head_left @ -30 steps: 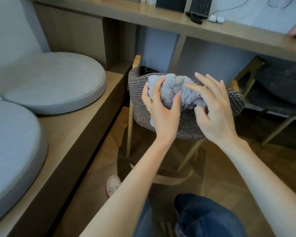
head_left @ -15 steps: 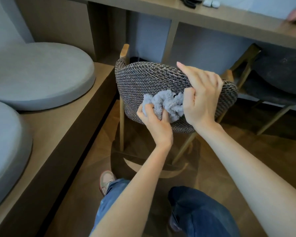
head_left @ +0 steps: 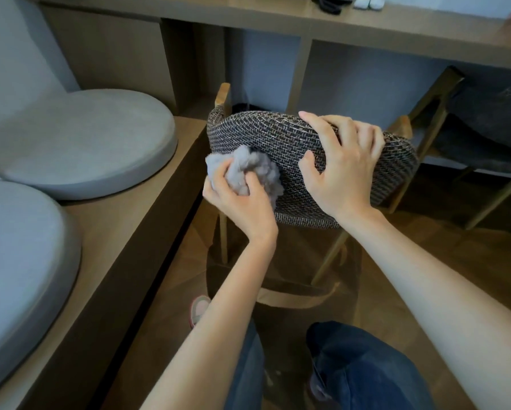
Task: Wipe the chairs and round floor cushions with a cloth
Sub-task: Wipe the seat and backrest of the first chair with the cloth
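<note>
"Wooden floor (head_left: 479, 247) under you. Where's the cloth?"

"The bunched grey cloth (head_left: 250, 168) is pressed against the left part of the woven chair back (head_left: 278, 137), with your left hand (head_left: 239, 199) curled tight round it."

"My right hand?"

"Your right hand (head_left: 343, 170) grips the chair back's top edge, fingers hooked over."

"Around that?"

"On your left the bench (head_left: 136, 220) carries a far cushion (head_left: 85, 137) and a near cushion (head_left: 17, 247). A second chair (head_left: 485, 128) stands to the right."
</note>
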Motion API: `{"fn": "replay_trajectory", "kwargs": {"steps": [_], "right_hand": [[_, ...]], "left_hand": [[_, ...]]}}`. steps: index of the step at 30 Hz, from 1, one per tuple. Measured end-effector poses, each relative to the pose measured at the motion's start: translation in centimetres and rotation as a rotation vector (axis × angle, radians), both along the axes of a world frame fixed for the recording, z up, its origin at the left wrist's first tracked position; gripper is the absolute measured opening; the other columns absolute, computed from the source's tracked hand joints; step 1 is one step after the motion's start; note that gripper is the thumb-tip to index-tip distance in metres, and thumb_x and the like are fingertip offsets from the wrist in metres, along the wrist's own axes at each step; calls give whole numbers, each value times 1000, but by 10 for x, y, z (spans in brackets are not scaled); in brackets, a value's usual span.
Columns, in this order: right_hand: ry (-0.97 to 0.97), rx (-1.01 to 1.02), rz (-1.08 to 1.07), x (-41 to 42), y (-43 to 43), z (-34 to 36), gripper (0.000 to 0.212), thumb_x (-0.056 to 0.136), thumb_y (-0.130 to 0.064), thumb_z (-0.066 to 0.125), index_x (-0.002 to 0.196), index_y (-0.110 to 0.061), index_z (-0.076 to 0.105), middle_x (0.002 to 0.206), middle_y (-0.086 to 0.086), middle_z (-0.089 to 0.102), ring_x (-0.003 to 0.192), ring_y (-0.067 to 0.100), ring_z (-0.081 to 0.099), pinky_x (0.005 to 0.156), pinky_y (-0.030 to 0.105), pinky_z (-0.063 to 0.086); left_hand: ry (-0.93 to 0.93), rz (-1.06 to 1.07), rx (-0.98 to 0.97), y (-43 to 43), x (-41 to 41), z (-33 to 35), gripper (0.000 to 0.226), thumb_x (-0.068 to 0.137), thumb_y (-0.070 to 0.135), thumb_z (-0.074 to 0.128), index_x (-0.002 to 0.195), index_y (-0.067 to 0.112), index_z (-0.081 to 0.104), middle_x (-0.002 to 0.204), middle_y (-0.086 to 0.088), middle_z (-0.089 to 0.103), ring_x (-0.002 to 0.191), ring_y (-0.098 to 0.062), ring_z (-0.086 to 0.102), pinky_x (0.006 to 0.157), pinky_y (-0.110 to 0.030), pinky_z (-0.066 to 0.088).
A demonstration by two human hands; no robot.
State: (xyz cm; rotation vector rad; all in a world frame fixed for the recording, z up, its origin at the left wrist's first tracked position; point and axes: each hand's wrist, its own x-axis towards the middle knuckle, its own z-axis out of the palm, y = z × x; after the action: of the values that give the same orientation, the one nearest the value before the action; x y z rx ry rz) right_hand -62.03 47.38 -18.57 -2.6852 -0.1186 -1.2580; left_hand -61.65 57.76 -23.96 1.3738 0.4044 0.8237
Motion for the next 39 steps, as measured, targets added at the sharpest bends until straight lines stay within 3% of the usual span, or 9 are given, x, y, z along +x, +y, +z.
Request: {"fn": "replay_trajectory", "kwargs": {"steps": [4, 9, 14, 19, 25, 28, 31, 34, 39], "right_hand": [[-9, 28, 3, 0, 2, 1, 46, 84, -30, 46, 128, -31, 57, 117, -5, 59, 110, 22, 48, 108, 42, 22], [-51, 63, -3, 3, 4, -1, 46, 83, -26, 43, 126, -31, 60, 113, -5, 61, 108, 21, 48, 107, 42, 24], [-99, 95, -27, 8, 7, -5, 43, 83, -27, 44, 122, -32, 62, 110, -5, 61, 108, 19, 45, 108, 43, 24], [-135, 99, -47, 12, 8, -7, 44, 79, -25, 49, 119, -31, 63, 107, -4, 62, 105, 19, 43, 107, 40, 21], [-134, 86, -39, 11, 9, -8, 44, 78, -24, 52, 120, -31, 64, 107, -4, 62, 105, 19, 42, 106, 42, 25], [-133, 89, -41, 11, 8, -6, 44, 78, -25, 52, 120, -31, 63, 108, -4, 62, 105, 19, 42, 107, 43, 25], [-132, 80, -36, 11, 8, -8, 45, 78, -25, 52, 121, -30, 63, 108, -4, 62, 105, 18, 42, 107, 43, 23], [-138, 91, -41, 12, 9, -8, 43, 79, -25, 51, 120, -30, 63, 109, -3, 62, 106, 19, 41, 107, 42, 23], [-136, 113, -54, 11, 11, -7, 41, 80, -25, 51, 119, -30, 64, 108, -3, 62, 106, 20, 41, 108, 42, 22]], "left_hand": [[-115, -44, -21, -17, 13, 30, 31, 89, 10, 61, 116, 24, 56, 131, -7, 42, 117, 4, 40, 95, -5, 33], [-27, -89, -19, -31, 24, 15, 36, 94, 22, 58, 129, 18, 51, 138, -9, 36, 127, -23, 42, 99, -40, 44], [-5, -12, -52, -35, 40, -9, 37, 94, 22, 53, 130, 20, 47, 130, 2, 35, 115, -3, 43, 95, -25, 41], [90, 6, -155, -39, 50, -34, 36, 96, 16, 51, 131, 21, 47, 127, -1, 38, 91, 26, 42, 69, 3, 34], [364, -60, -332, -27, 44, -54, 32, 99, 22, 46, 131, 23, 48, 129, -3, 41, 89, -4, 56, 73, -14, 39], [335, -3, -359, -18, 42, -40, 29, 99, 24, 48, 126, 18, 54, 124, -7, 50, 88, 2, 55, 67, -2, 35], [204, -5, -305, -6, 44, -10, 21, 98, 26, 48, 117, 23, 55, 114, 3, 59, 106, -11, 57, 90, -24, 45], [-1, -9, -245, -1, 50, 29, 20, 95, 27, 53, 115, 26, 56, 111, 9, 59, 103, 0, 55, 84, -9, 43], [14, 79, -107, -10, 57, 32, 31, 94, 23, 56, 125, 19, 56, 118, -1, 53, 90, 19, 45, 70, 7, 31]]}}
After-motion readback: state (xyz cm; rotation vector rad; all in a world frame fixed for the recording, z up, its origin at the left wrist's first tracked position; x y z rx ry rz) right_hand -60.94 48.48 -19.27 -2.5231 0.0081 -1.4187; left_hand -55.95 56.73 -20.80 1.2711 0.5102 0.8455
